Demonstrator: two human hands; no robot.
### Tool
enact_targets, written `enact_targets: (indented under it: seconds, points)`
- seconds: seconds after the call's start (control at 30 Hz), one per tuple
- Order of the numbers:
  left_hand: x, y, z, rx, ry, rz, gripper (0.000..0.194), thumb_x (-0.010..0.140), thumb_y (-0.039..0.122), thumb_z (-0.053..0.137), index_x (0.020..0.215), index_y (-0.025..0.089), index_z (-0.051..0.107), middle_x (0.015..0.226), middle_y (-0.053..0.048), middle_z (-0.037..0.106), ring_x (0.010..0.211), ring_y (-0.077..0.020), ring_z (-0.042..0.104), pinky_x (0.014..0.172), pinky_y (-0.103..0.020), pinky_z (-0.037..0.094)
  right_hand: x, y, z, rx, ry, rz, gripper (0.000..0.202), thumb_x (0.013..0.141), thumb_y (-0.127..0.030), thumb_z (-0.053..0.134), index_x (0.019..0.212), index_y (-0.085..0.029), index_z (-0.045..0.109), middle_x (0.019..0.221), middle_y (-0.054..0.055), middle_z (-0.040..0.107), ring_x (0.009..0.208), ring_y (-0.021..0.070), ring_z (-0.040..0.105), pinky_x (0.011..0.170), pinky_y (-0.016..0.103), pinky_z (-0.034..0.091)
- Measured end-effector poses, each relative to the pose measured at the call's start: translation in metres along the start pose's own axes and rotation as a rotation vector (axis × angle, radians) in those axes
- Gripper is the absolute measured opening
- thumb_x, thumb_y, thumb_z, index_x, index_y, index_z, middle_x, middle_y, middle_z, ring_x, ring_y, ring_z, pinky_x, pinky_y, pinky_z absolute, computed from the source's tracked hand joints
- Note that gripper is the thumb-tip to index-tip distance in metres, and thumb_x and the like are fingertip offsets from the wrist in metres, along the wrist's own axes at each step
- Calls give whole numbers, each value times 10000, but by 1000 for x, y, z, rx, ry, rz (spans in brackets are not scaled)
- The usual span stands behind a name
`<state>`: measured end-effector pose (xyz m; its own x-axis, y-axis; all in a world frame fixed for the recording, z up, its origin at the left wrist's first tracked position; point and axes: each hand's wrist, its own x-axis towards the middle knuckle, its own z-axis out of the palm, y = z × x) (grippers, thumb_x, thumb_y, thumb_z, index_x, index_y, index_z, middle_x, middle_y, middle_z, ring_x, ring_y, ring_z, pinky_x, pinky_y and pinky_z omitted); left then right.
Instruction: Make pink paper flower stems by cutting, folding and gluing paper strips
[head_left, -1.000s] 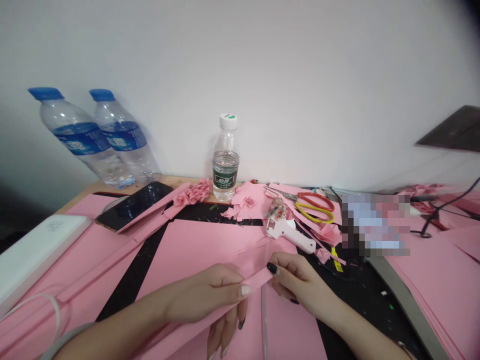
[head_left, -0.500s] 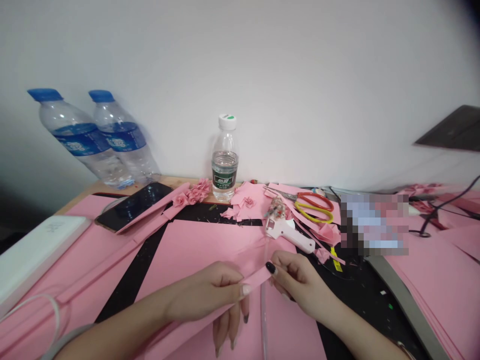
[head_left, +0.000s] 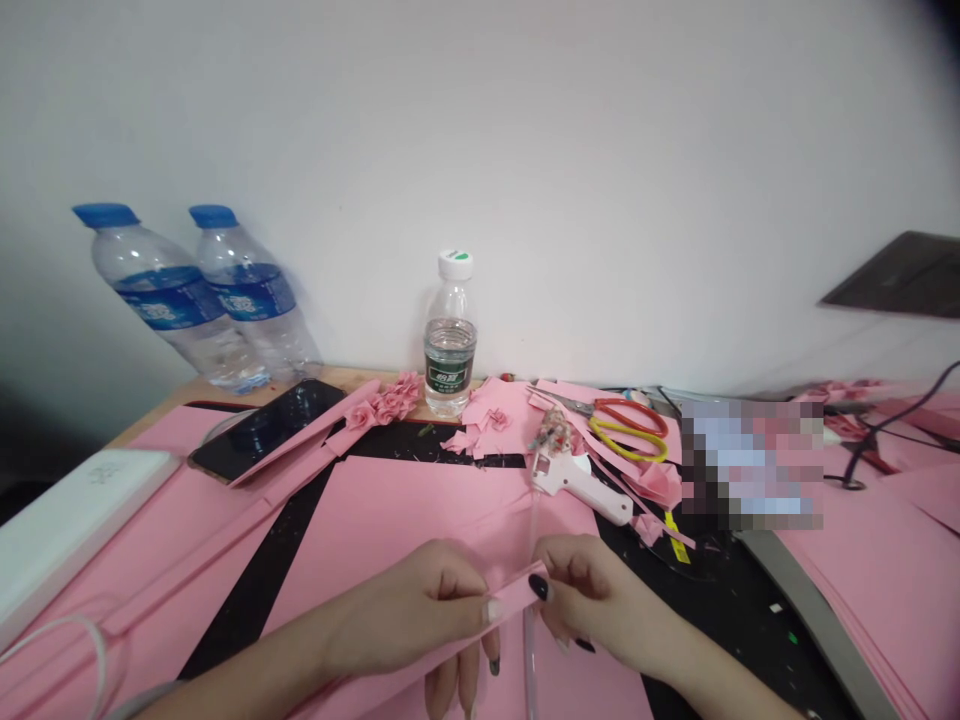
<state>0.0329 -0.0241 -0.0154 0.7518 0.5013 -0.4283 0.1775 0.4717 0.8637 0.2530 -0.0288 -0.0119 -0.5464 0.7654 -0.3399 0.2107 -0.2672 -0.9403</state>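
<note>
A narrow folded strip of pink paper (head_left: 516,596) runs slantwise between my hands. My left hand (head_left: 420,610) pinches it between thumb and forefinger, the other fingers hanging below. At its upper right end, the thumb and fingertips of my right hand (head_left: 600,600) grip the paper. Beneath both hands lies a large pink sheet (head_left: 390,510). Just beyond my right hand is a white hot glue gun (head_left: 581,485), its nozzle end covered in crusted bits. A clear glue stick (head_left: 532,650) extends from the gun toward me, under the strip.
Red-and-yellow-handled scissors (head_left: 630,425) lie among pink scraps. A small water bottle (head_left: 450,345) stands by the wall, two larger bottles (head_left: 172,300) lean at left. A phone (head_left: 270,430), paper roses (head_left: 386,400) and a white box-like device (head_left: 82,530) are on the left. Pink sheets (head_left: 877,560) are stacked right.
My right hand has shifted slightly down, its thumb now pressing the strip's end, where a folded edge shows. The left hand keeps its pinch. The whole view has tilted up a little.
</note>
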Motion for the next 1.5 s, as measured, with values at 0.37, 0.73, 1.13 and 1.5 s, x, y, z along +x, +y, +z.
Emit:
enact_targets:
  seconds: [0.37, 0.73, 1.13, 1.5]
  points:
    - [-2, 1, 0, 23, 10, 8, 384, 818, 499, 579, 653, 153, 587, 460, -28, 610, 322, -143, 541, 373, -223, 436, 1, -5, 2, -75, 38, -36, 347, 840, -389, 636, 626, -214, 425, 488, -71, 455, 440, 74, 382, 433, 208, 276]
    - [2, 3, 10, 104, 86, -70, 455, 785, 576, 551, 579, 171, 552, 408, 6, 540, 301, -123, 505, 353, -215, 422, 2, -2, 4, -202, 56, -56, 332, 810, -255, 627, 616, -228, 359, 496, -90, 390, 464, 69, 339, 445, 215, 244]
    - [2, -1, 10, 104, 86, -81, 430, 782, 535, 543, 544, 178, 529, 385, 7, 535, 276, -121, 496, 321, -204, 402, -1, -4, 7, -313, 114, -34, 354, 810, -250, 618, 591, -226, 342, 494, -89, 349, 470, 71, 315, 448, 224, 220]
    - [0, 1, 3, 65, 41, -35, 427, 802, 513, 581, 561, 162, 558, 424, -17, 583, 286, -116, 494, 328, -198, 392, 1, -9, 0, -76, -39, -14, 349, 848, -423, 614, 647, -218, 416, 526, -66, 476, 457, 74, 414, 439, 207, 296]
